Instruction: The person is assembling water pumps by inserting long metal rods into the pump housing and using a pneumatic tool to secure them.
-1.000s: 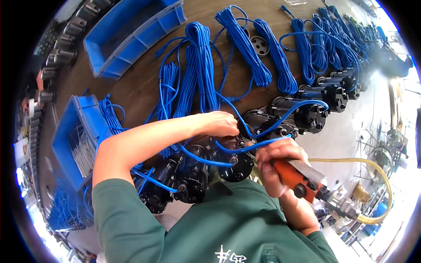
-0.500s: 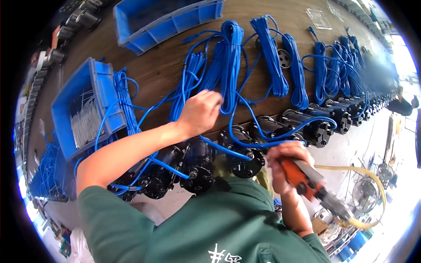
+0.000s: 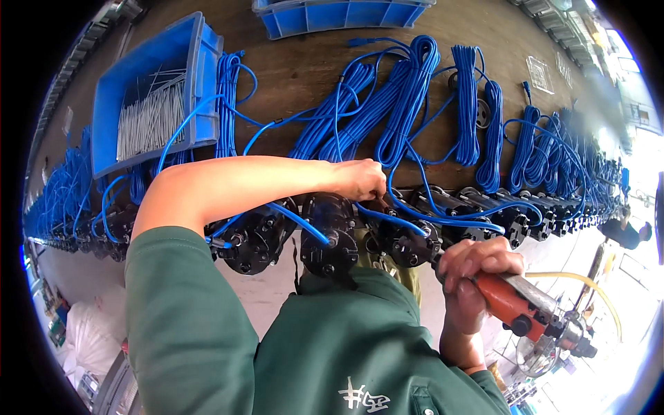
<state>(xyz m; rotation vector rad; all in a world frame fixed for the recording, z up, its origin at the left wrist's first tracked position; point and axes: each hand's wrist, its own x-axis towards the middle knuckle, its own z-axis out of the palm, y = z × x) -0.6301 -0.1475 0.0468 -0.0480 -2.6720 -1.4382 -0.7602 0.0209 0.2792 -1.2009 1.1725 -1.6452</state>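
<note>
My right hand (image 3: 477,273) is wrapped round an orange and grey power driver (image 3: 515,304) with a yellow hose (image 3: 588,283). Its dark front end points at the end face of a black motor-like cylinder (image 3: 408,242), close to or touching it. My left hand (image 3: 361,180) is closed, fingers curled down by the far end of that same cylinder; what they grip is hidden. A blue cable (image 3: 387,216) runs into the cylinder's end face. To its left lie two similar black cylinders, one (image 3: 328,238) directly beside it and another (image 3: 256,242) under my forearm.
Coiled blue cables (image 3: 409,104) lie along the brown table (image 3: 290,76). At the left, a tilted blue bin (image 3: 207,76) holds many thin pale rods (image 3: 149,121). Another blue bin (image 3: 346,19) stands at the back. More black cylinders (image 3: 508,218) line the table's front edge.
The view has shifted, with the table's things sitting differently in it. My left hand has moved from beside the cable coils to the cylinder. The driver's front end has come to the cylinder's face.
</note>
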